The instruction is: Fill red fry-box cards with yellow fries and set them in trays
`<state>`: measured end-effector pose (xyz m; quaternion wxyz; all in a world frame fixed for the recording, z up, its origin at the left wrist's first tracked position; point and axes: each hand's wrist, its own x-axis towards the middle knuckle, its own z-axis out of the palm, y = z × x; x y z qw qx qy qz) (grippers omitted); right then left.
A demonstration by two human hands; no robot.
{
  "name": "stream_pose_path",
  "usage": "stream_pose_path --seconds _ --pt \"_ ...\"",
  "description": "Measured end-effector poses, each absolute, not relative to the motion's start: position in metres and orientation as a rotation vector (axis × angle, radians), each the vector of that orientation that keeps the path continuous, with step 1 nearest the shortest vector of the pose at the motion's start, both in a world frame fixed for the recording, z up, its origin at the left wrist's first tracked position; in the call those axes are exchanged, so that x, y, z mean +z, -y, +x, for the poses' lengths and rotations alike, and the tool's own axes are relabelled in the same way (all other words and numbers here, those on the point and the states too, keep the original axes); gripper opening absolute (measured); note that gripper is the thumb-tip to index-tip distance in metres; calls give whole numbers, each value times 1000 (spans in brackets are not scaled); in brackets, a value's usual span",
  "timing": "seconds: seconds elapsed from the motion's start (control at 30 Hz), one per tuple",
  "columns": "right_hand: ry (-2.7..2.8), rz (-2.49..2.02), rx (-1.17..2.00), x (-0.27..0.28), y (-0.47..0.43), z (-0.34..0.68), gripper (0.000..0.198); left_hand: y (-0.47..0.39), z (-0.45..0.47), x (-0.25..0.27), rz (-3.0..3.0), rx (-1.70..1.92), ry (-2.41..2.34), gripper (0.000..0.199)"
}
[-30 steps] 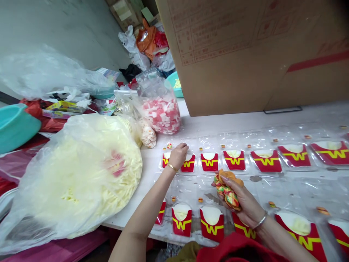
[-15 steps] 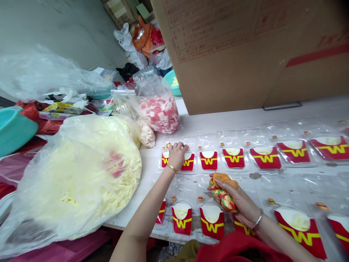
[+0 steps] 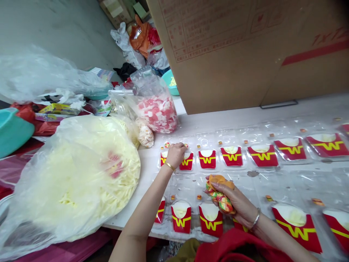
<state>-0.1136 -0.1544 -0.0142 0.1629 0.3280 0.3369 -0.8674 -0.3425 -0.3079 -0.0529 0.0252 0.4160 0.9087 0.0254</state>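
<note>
My left hand (image 3: pixel 175 155) reaches over the back row of clear plastic trays. Its fingers are pinched together at a small round toy pizza (image 3: pixel 186 145) in one tray. Beneath that hand lies a red toy fries box (image 3: pixel 186 162) with a yellow W, partly covered. Another toy pizza (image 3: pixel 167 145) lies in the tray at the row's left end. My right hand (image 3: pixel 240 203) is closed around a bunch of toy pizzas (image 3: pixel 222 194), orange on one side and red, green and yellow on the other. It hovers above the front row of trays.
A large plastic bag of pale toy fries (image 3: pixel 81 174) covers the table's left. Behind it stands a bag of pink and white pieces (image 3: pixel 158 112). A big cardboard box (image 3: pixel 245 54) blocks the back right. A teal basin (image 3: pixel 16 131) sits far left.
The view has shifted slightly. My left hand remains at the same tray with its fingers drawn closer together. My right hand still holds the toy pizzas, turned slightly.
</note>
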Motion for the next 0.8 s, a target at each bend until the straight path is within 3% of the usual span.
stream_pose_path --seconds 0.13,0.3,0.43,0.63,0.8 --pt "-996 915 -2496 -15 152 -114 32 304 -335 -44 1300 158 -2761 33" --pt "-1067 833 -2561 -17 148 -116 34 287 -290 -3 1223 827 -2440 24" --pt "-1120 770 -2586 -18 145 -117 31 270 -250 19 1115 1096 -2013 18" --pt "-1189 816 -2610 -22 139 -112 35 257 -240 5 690 1315 -1846 18" --pt "-1357 770 -2664 -25 131 -114 39 249 -239 1 681 1258 -1840 22"
